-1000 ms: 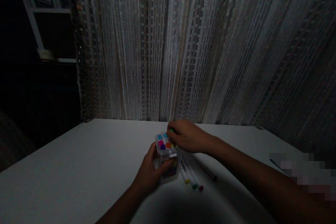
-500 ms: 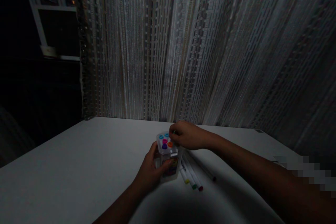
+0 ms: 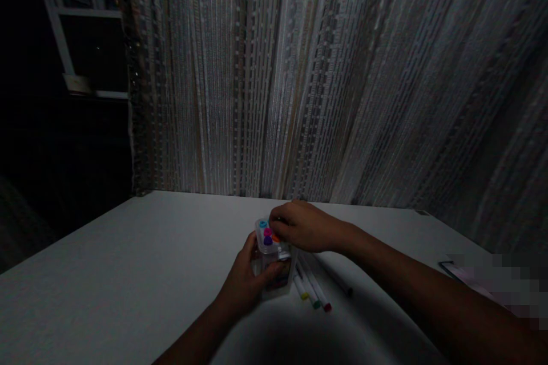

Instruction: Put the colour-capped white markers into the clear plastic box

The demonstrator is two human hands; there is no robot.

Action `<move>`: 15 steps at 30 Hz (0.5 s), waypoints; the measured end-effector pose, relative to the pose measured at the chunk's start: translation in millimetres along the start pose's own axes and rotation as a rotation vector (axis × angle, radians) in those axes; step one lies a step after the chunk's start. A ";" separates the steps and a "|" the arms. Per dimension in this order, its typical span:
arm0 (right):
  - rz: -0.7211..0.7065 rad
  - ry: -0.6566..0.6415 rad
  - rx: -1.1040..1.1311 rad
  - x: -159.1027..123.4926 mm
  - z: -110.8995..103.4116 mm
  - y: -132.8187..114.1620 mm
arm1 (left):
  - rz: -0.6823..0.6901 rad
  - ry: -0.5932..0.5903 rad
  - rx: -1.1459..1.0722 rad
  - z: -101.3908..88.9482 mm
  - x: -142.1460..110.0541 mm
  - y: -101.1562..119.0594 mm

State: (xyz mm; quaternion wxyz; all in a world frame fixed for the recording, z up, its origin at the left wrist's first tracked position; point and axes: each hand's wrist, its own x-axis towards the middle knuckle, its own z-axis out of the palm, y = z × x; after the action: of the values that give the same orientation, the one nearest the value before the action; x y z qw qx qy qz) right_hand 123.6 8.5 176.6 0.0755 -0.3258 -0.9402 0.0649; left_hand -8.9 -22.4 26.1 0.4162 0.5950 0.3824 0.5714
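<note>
A clear plastic marker box [image 3: 276,286] stands upright on the white table, with my left hand [image 3: 246,276] wrapped round its left and near sides. Coloured marker ends fill its open top: a blue one [image 3: 263,224], a pink one [image 3: 268,232], a purple one [image 3: 268,240] and part of an orange one. My right hand [image 3: 302,225] is over the box's right half, fingers bent down into the top; what they pinch is hidden. Right of the box lie white markers with a yellow end [image 3: 304,295], a green end [image 3: 315,303] and a red end [image 3: 327,307].
A dark-ended marker [image 3: 349,291] lies farther right, under my right forearm's shadow. Near the table's right edge is a flat dark-edged object [image 3: 466,276], partly blurred out. A striped curtain [image 3: 274,80] hangs behind the white table [image 3: 171,256]. The room is dim.
My right hand has shifted slightly left and lower over the box top, covering more marker ends. The green piece seen at its fingers earlier no longer shows. My left hand keeps its hold.
</note>
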 end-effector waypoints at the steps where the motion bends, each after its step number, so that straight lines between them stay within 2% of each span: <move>1: 0.008 0.017 0.022 0.0 0.2 -0.2 | 0.005 0.001 0.000 0.1 -0.1 0.1; 7: 0.020 -0.007 0.003 -1.6 2.6 -0.3 | 0.012 -0.005 -0.024 0.5 -0.8 0.1; 12: -0.011 -0.029 0.078 -2.0 2.0 1.9 | 0.008 -0.012 -0.018 0.6 -0.7 3.1; 15: -0.010 0.039 0.129 -2.9 -0.5 4.6 | 0.013 -0.018 -0.013 0.3 -0.4 4.1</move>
State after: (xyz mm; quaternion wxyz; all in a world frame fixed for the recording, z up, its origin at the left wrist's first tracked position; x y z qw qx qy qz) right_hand 128.8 10.3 175.9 0.1152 -0.3166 -0.9340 0.1186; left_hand -8.7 -24.3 29.7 0.4198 0.6000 0.3710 0.5711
